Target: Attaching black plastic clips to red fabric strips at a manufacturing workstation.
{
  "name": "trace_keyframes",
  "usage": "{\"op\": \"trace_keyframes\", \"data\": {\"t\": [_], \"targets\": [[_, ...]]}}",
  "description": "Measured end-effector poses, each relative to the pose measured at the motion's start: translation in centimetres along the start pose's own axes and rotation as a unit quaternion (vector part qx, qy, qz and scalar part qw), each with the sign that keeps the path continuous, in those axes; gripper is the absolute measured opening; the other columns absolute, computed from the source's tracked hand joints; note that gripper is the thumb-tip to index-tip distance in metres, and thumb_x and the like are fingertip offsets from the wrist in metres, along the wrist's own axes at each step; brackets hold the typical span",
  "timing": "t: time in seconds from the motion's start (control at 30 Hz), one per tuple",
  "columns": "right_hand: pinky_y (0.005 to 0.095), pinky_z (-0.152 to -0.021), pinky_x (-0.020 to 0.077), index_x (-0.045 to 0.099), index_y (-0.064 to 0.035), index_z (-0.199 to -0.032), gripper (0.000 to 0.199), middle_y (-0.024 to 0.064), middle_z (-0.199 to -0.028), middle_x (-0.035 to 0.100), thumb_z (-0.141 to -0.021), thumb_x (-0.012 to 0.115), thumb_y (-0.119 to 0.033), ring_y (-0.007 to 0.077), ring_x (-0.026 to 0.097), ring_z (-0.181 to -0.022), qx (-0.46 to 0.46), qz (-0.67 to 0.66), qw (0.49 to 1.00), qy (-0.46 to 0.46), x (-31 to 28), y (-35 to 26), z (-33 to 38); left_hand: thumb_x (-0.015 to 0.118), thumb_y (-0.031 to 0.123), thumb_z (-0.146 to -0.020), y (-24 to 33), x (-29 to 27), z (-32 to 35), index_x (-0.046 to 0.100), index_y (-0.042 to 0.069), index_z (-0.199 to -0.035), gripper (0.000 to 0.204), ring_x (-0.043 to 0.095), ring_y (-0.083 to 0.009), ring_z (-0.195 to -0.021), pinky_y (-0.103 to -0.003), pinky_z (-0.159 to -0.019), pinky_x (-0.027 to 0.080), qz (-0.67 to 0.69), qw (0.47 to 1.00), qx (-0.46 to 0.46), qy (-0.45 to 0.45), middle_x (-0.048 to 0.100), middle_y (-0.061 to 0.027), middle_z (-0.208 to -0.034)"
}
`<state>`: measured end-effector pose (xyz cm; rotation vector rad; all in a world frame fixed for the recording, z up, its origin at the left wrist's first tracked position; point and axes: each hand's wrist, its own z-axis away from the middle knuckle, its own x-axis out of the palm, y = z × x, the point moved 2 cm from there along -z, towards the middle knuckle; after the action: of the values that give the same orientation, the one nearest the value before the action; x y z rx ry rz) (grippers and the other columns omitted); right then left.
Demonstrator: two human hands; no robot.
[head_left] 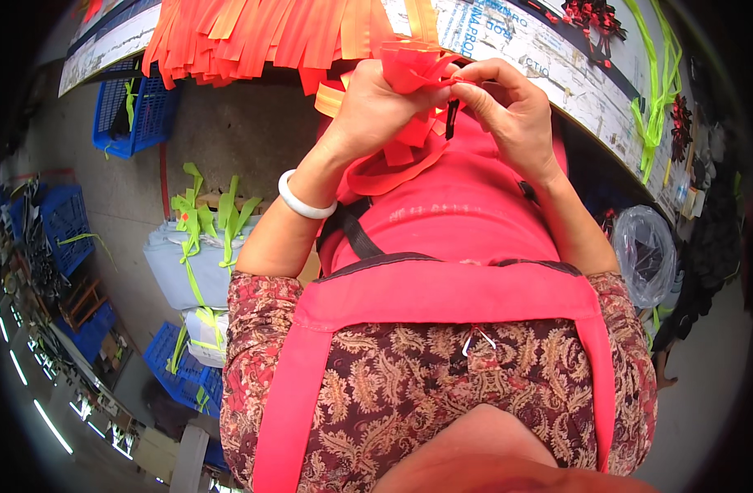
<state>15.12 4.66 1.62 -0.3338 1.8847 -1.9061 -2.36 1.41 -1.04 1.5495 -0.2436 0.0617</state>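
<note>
My left hand [373,113] is closed round a bunch of red-orange fabric strips [408,69]. Their loose ends hang over the lap of my red apron [467,214], and a yellow-orange strip shows beside the wrist. Close against it, my right hand [518,115] pinches at the edge of the bunch with thumb and forefinger; a bit of red strip shows at the fingertips. A small narrow black piece [451,121] dangles just below them; how it is attached cannot be made out. Ahead, a thick row of orange and red strips [253,34] overhangs the table edge.
The worktable [508,41] runs across the front, with red-and-black pieces [594,23] and lime-green strips [654,99] on its right. Blue crates [138,111] and grey bundles tied with green strips [179,255] stand at left. A clear plastic bag [643,255] is at right.
</note>
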Motion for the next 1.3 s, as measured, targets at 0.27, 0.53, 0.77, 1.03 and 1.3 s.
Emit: {"op": "trace_keyframes", "data": {"t": [0.27,0.53,0.77,1.03,1.3], "targets": [[0.0221,-0.073,0.0507,0.066,0.0007,-0.102,0.015,0.0039,-0.088,0.065,-0.087,0.065,-0.001,0.0096,0.062,-0.082,-0.045,0.009,0.999,0.002,-0.7,0.1,0.2,0.070,0.005,-0.084,0.0,0.2,-0.5,0.069,0.001,-0.099,0.015,0.060,-0.0078,-0.074,-0.024,-0.065,0.050,-0.023,1.000,0.004,-0.003,0.068,-0.0025,-0.081],[0.0203,-0.067,0.0496,0.068,0.0011,-0.101,0.013,0.0036,-0.088,0.066,-0.089,0.063,-0.001,0.0080,0.061,-0.075,-0.059,0.044,0.996,-0.045,-1.5,-0.1,-0.8,0.068,0.003,-0.084,-0.4,0.6,-1.0,0.069,0.000,-0.097,0.013,0.060,-0.0076,-0.072,-0.024,-0.063,0.049,-0.022,1.000,0.011,0.004,0.067,-0.0016,-0.079],[0.0149,-0.051,0.0380,0.067,-0.0013,-0.105,0.016,0.0003,-0.085,0.067,-0.091,0.063,-0.009,0.0006,0.048,-0.060,0.038,-0.042,0.998,0.010,-1.7,0.3,-0.3,0.070,0.005,-0.085,0.0,0.6,-1.4,0.069,0.000,-0.096,0.012,0.059,-0.0065,-0.071,-0.025,-0.061,0.048,-0.036,0.999,0.008,-0.001,0.067,-0.0004,-0.078],[0.0237,-0.085,0.0513,0.066,0.0025,-0.105,0.017,0.0067,-0.095,0.069,-0.091,0.062,-0.007,0.0112,0.064,-0.091,0.016,-0.083,0.996,-0.017,-2.0,1.2,-0.6,0.070,0.005,-0.084,-0.7,0.9,-1.2,0.069,0.001,-0.096,0.012,0.058,-0.0065,-0.069,-0.025,-0.061,0.048,-0.044,0.999,0.023,0.009,0.066,-0.0006,-0.075],[0.0230,-0.082,0.0503,0.068,0.0035,-0.101,0.016,0.0058,-0.092,0.069,-0.091,0.063,-0.008,0.0101,0.064,-0.089,0.025,-0.016,0.998,-0.057,-2.3,0.6,-1.0,0.070,0.006,-0.084,-0.6,0.7,-0.7,0.069,0.001,-0.095,0.013,0.059,-0.0072,-0.069,-0.025,-0.061,0.049,-0.061,0.998,0.020,0.005,0.067,-0.0023,-0.075]]}}
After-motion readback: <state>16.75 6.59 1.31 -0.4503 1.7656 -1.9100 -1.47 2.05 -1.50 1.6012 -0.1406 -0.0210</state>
